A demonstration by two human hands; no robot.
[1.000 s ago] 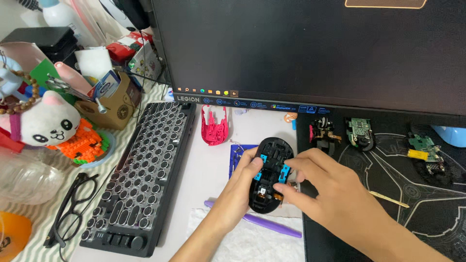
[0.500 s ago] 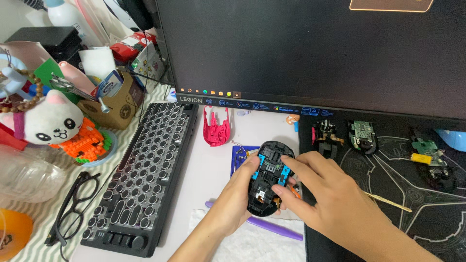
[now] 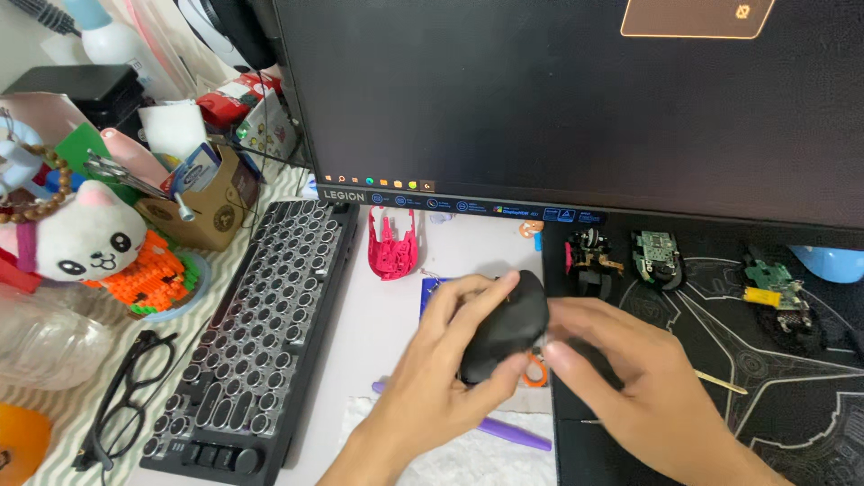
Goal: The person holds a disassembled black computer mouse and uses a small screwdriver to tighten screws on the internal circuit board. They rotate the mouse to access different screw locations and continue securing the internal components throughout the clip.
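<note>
A rounded black plastic computer-mouse body [image 3: 506, 326] is gripped over the pale counter [image 3: 378, 333] by the left hand [image 3: 441, 360] and steadied by the right hand [image 3: 621, 378], while green circuit boards [image 3: 655, 256] and a pink shell [image 3: 393, 245] are left lying apart.

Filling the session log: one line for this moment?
left hand: grips black plastic mouse shell | right hand: touching its side | pink mouse frame: beside keyboard

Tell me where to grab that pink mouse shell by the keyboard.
Pinch the pink mouse shell across its narrow width, coming from above. It lies flat on the desk, long axis toward the monitor, with open space at both sides; the keyboard stands to its left.
</note>
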